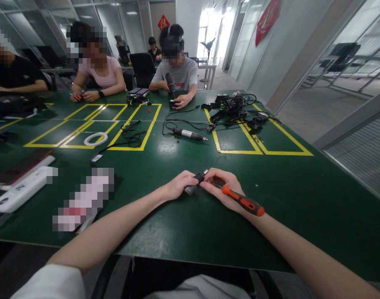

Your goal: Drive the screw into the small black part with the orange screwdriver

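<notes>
A small cylindrical tool (194, 185) is clenched in the left hand (177, 187), and an orange-handled screwdriver (244, 202), enclosed in the grip of the right hand (222, 189) beside it, is seemingly applied to its end; steady alignment is needed.

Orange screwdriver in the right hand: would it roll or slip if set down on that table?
Probably stiff and light: the screwdriver is slim, held by the right hand. Its round-looking handle may roll on the flat table. Black grip insets suggest little slip.
</notes>
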Tool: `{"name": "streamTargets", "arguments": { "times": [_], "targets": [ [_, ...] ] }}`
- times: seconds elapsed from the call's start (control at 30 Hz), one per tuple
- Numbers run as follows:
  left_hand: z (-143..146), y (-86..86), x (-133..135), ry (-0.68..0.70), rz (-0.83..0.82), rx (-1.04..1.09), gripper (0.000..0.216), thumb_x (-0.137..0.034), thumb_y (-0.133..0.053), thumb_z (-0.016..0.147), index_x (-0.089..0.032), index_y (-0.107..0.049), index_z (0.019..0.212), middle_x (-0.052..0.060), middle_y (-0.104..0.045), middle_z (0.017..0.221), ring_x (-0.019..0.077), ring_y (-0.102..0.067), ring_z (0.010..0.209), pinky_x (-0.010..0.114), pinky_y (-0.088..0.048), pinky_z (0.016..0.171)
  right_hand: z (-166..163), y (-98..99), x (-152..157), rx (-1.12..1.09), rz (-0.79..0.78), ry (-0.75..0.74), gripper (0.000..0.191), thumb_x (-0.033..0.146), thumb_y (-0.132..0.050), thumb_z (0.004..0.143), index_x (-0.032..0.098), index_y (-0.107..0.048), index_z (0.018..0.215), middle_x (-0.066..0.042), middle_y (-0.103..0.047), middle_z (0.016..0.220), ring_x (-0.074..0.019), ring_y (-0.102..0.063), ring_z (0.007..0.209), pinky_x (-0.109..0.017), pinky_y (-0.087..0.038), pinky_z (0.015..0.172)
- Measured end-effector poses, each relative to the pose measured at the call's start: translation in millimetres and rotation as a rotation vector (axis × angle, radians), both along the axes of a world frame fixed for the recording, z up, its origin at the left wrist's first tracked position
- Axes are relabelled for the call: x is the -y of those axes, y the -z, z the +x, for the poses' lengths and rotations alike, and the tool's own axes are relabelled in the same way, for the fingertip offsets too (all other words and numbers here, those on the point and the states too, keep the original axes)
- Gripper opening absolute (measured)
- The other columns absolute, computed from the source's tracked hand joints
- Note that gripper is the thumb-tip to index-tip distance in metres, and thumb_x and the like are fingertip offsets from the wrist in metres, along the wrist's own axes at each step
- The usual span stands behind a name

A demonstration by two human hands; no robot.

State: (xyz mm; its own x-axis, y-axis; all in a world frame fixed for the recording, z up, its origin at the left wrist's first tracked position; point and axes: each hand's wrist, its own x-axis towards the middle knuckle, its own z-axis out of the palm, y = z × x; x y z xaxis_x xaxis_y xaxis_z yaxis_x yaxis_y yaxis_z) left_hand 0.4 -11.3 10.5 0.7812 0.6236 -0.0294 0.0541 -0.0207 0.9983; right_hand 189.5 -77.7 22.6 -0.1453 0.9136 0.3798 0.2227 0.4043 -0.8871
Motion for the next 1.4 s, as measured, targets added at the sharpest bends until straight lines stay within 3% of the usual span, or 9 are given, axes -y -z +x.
{"name": "streamTargets", "arguments": {
  "times": [0.43,0.63,0.87,1.0,1.17,1.4],
  "targets": [
    [2,-4.8,1,-0.015,0.064,-0.069,0.04,-0.054,-0.052,0.077,-0.02,-0.046,0.058,-0.003,-0.041,0.055,0.0102,-0.036,0.055,0.027,-0.029,0.055,2,3.3,-1,0.122,0.12,0.038,0.009,0.024,-0.072,0.083,0.022,-0.068,0.074,0.001,-0.064,0.065,-0.0138,-0.056,0.055,-0.027,-0.048,0.052],
    [4,-6.1,3,-0.033,0.116,-0.104,0.038,-0.051,-0.05,0.079,-0.019,-0.046,0.058,-0.003,-0.041,0.056,0.0101,-0.036,0.056,0.026,-0.031,0.055,-1,8.7,1,0.166,0.234,0.143,0.011,0.021,-0.067,0.082,0.023,-0.066,0.071,0.002,-0.061,0.062,-0.0135,-0.053,0.052,-0.028,-0.044,0.051],
    [9,-7.4,8,-0.053,0.211,-0.163,0.036,-0.045,-0.044,0.088,-0.019,-0.044,0.062,-0.003,-0.041,0.058,0.0101,-0.039,0.057,0.023,-0.034,0.054,2,6.2,-2,0.19,0.233,0.18,0.017,0.026,-0.065,0.085,0.024,-0.065,0.068,0.0,-0.062,0.061,-0.0161,-0.055,0.053,-0.03,-0.046,0.052],
    [6,-8.2,5,-0.044,0.326,-0.225,0.036,-0.047,-0.048,0.089,-0.017,-0.051,0.068,-0.003,-0.047,0.062,0.0094,-0.041,0.059,0.022,-0.035,0.056,7,4.4,-4,0.247,0.208,0.133,0.016,0.023,-0.065,0.086,0.024,-0.066,0.07,-0.001,-0.066,0.064,-0.0171,-0.058,0.056,-0.03,-0.049,0.053],
    [-5,-5.3,-10,-0.098,0.56,-0.338,0.045,-0.054,-0.06,0.087,-0.018,-0.05,0.062,-0.006,-0.042,0.055,0.0077,-0.035,0.054,0.024,-0.022,0.055,16,2.2,-9,0.275,0.17,0.14,0.017,0.026,-0.067,0.086,0.024,-0.068,0.07,-0.002,-0.068,0.065,-0.0186,-0.061,0.057,-0.031,-0.052,0.054],
    [-17,-9.5,-24,-0.068,0.861,-0.422,0.051,-0.057,-0.066,0.087,-0.019,-0.044,0.061,-0.004,-0.047,0.058,0.0098,-0.04,0.055,0.026,-0.022,0.058,26,7.5,-19,0.144,0.053,0.289,0.022,0.04,-0.072,0.089,0.022,-0.073,0.075,-0.002,-0.071,0.065,-0.0183,-0.063,0.056,-0.031,-0.053,0.055]
  ]
}}
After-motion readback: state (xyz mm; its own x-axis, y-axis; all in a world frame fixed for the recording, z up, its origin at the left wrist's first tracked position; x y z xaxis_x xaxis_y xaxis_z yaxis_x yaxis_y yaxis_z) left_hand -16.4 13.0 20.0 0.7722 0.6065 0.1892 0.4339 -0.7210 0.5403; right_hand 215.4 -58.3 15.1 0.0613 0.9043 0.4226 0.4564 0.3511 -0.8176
